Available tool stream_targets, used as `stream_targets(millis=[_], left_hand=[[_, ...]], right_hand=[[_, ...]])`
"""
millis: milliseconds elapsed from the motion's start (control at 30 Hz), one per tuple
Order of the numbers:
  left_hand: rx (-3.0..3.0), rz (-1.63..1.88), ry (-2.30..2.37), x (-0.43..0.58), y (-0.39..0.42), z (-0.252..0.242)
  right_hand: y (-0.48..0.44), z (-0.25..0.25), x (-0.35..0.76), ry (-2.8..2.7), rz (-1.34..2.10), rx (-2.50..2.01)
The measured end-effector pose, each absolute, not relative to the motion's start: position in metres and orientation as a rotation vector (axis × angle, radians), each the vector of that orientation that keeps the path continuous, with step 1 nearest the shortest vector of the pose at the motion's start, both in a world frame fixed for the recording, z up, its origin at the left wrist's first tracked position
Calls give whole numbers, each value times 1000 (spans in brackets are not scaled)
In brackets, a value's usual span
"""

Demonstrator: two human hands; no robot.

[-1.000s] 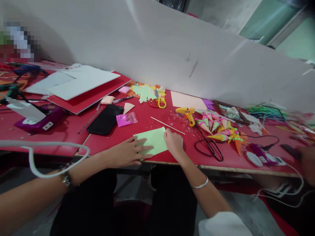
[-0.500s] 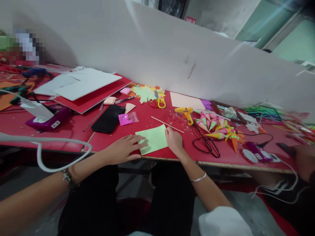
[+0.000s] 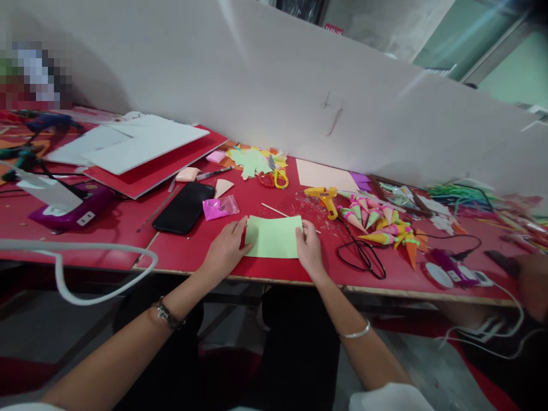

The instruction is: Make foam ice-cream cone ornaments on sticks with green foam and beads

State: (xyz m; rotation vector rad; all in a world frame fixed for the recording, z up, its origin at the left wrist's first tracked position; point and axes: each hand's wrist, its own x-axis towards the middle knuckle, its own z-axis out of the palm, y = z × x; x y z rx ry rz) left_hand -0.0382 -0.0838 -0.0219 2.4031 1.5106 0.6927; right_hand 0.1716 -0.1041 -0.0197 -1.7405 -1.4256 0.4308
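A light green paper sheet (image 3: 274, 237) lies on the red table (image 3: 180, 251) near its front edge. My left hand (image 3: 225, 249) pinches the sheet's left edge with its fingers closed. At the right edge my right hand (image 3: 309, 247) grips the sheet in the same way. A thin wooden stick (image 3: 276, 212) lies just behind the sheet, partly under it.
A black phone (image 3: 184, 208) and a pink packet (image 3: 220, 206) lie to the left. A yellow glue gun (image 3: 326, 197), coloured paper cones (image 3: 379, 220), scissors (image 3: 274, 178) and a black cord (image 3: 363, 254) lie right. White boards (image 3: 128, 142) sit far left. Another person's hand (image 3: 533, 285) is at the right edge.
The green sheet was turned square to the table edge and shifted back over the stick. My left hand moved from lying flat on it to pinching its left edge.
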Motion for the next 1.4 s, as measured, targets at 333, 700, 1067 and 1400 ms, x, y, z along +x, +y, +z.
stream_targets(millis=[333, 700, 1067, 1400], left_hand=[[2160, 885, 1262, -32, -88, -21], [2310, 644, 777, -60, -104, -1], [2713, 365, 694, -64, -112, 3], [2523, 506, 821, -69, -106, -12]], right_hand=[[-112, -21, 186, -1472, 709, -1638], [-138, -5, 215, -1841, 866, -1293], [-142, -17, 223, -2318, 479, -1162], [-145, -2, 212, -2243, 670, -1326]])
